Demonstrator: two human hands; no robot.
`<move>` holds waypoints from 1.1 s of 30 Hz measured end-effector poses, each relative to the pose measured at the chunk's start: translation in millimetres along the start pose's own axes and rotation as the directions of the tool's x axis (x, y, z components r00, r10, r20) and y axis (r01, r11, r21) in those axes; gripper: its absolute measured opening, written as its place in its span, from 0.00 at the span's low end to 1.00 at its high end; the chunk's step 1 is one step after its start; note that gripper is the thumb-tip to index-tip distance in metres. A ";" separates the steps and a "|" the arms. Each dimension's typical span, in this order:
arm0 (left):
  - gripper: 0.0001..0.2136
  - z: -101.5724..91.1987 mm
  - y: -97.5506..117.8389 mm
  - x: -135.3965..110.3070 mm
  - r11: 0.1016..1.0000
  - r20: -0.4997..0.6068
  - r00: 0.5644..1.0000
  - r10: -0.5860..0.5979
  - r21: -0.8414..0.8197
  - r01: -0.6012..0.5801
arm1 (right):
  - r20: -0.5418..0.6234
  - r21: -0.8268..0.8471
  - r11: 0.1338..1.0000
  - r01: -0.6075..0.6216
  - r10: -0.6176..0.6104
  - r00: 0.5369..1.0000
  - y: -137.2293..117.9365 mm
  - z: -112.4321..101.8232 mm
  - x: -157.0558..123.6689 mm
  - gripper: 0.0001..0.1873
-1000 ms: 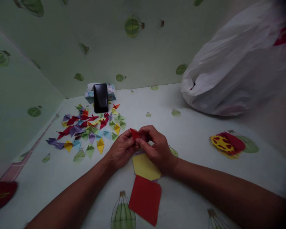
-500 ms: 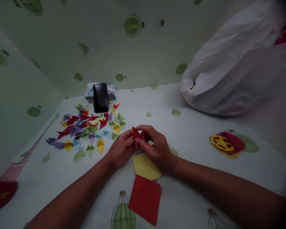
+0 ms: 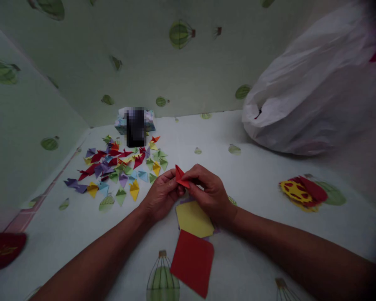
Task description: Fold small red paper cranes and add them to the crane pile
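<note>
Both my hands meet over the middle of the table and pinch a small folded red paper piece (image 3: 181, 177). My left hand (image 3: 161, 195) grips its left side with thumb and fingers closed. My right hand (image 3: 208, 195) is closed on its right side. Just below my hands lie a yellow paper square (image 3: 194, 218) and, nearer me, a red paper square (image 3: 192, 261), with a purple sheet edge showing beneath the yellow one.
A pile of several small folded paper triangles (image 3: 119, 169) in many colours lies to the left. A dark phone (image 3: 135, 126) leans on a tissue box behind it. A big white plastic bag (image 3: 316, 88) fills the right rear. A red-and-yellow paper cutout (image 3: 302, 190) lies at right.
The red piece has turned a little between my fingers, its point now sticking up left. The view shifted slightly; my hands stay in the same place.
</note>
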State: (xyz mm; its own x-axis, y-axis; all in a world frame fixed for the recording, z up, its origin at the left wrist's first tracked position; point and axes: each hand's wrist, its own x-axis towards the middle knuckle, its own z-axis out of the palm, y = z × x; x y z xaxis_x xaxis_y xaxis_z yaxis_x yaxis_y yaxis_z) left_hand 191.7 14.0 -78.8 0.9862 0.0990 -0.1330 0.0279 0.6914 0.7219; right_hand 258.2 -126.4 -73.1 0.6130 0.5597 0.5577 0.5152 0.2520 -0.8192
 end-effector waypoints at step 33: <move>0.08 4.9 -1.4 -0.3 0.967 -0.089 0.976 0.197 0.180 -0.179 | -0.040 -0.270 0.962 0.038 -0.051 0.998 -1.7 -0.6 4.1 0.06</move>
State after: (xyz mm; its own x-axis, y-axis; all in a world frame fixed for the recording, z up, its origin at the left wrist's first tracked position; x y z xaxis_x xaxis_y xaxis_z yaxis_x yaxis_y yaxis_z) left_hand 192.2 9.5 -76.4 0.9539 0.2962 -0.0480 -0.1198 0.5227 0.8441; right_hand 260.2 -125.0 -69.4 0.6094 0.5142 0.6035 0.6810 0.0502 -0.7305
